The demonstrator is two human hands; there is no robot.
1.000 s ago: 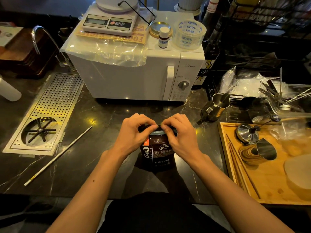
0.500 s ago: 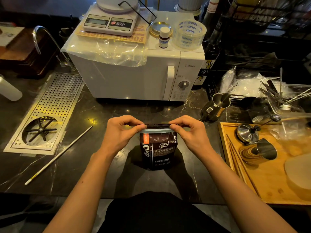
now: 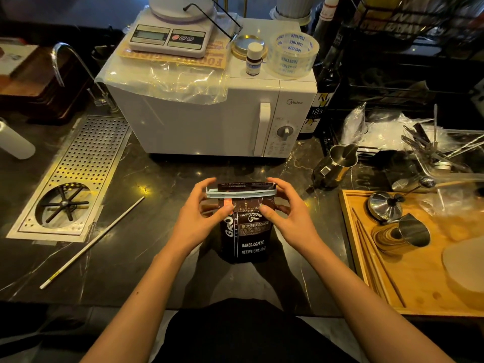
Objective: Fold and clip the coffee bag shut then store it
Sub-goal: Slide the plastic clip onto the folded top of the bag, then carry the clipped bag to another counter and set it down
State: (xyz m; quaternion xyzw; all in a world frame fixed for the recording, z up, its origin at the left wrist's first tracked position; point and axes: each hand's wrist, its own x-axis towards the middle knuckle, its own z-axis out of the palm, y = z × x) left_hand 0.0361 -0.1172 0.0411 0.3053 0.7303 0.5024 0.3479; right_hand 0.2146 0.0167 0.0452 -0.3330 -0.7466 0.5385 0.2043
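Coffee bag [image 3: 246,231] is standing upright on the dark desk [image 3: 162,271], about mid-desk, closer to the front edge, right in front of the white microwave [image 3: 209,113]. Its top is folded over with a pale clip [image 3: 241,193] running across the fold. Left hand [image 3: 201,216] is wrapped around the bag's left side, thumb on the front, fingers behind. Right hand [image 3: 288,213] does the same on the right side. Wooden tray [image 3: 366,271] sits toward the right edge.
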